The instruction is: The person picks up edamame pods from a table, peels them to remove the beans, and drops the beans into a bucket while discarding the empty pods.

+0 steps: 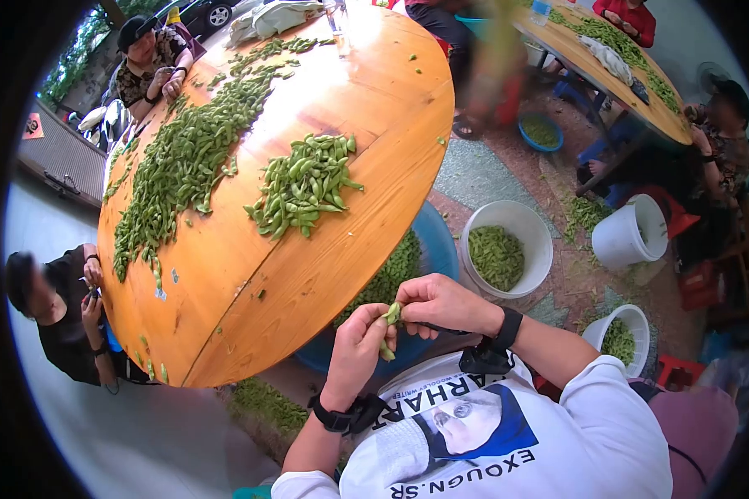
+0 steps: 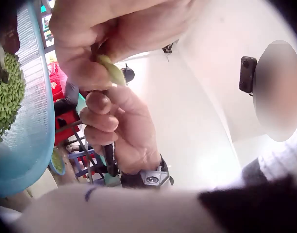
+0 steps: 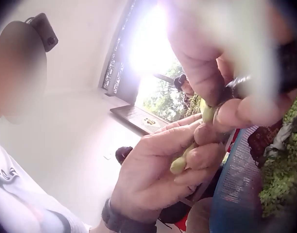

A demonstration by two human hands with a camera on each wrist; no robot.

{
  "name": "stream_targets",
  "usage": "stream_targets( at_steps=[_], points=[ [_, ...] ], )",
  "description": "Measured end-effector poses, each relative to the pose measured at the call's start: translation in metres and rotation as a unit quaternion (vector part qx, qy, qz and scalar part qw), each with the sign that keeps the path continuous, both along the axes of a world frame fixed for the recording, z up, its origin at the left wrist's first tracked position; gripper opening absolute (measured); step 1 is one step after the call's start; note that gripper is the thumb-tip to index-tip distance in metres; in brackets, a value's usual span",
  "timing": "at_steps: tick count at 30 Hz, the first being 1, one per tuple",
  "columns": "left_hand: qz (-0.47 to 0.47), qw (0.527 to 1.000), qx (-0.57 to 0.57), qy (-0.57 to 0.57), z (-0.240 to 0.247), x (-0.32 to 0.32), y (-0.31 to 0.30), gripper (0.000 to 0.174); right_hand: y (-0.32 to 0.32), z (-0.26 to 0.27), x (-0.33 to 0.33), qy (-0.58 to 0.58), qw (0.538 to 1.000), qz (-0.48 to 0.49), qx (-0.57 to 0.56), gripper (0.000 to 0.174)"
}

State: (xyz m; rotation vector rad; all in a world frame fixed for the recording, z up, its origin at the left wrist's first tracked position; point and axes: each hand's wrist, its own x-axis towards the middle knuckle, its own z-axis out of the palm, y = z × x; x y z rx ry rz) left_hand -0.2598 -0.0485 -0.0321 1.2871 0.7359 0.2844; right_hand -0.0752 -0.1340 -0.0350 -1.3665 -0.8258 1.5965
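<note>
In front of the shirt, both hands meet at a green edamame pod (image 1: 392,313). My left hand (image 1: 358,348) grips the pod from one side, its fingers curled. A second pod (image 3: 177,165) pokes out between the left fingers in the right wrist view. From the other side, the thumb and forefinger of my right hand (image 1: 445,303) pinch the first pod. A slim dark item (image 2: 110,158) lies under the right hand's curled fingers in the left wrist view; I cannot tell what it is. Wristbands circle both wrists.
A round wooden table (image 1: 333,283) bears a large heap of pods (image 1: 183,158) and a smaller pile (image 1: 304,183). Below its edge, a blue basin (image 1: 443,241) holds green beans. White buckets (image 1: 534,279) stand to the right. Other people sit around two tables.
</note>
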Motion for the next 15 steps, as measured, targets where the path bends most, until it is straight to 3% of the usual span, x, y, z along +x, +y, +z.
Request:
stream_targets(
  at_steps=[10, 15],
  points=[
    [-0.033, 0.997, 0.015, 0.074, -0.019, -0.007, 0.012, 0.015, 0.015, -0.016, -0.007, -0.076, 0.997, 0.026, -0.023, 0.016],
    [-0.027, 0.992, 0.065, 0.105, -0.021, -0.008, 0.013, 0.016, 0.025, -0.018, -0.006, -0.117, 0.987, 0.099, -0.046, 0.025]
  ],
)
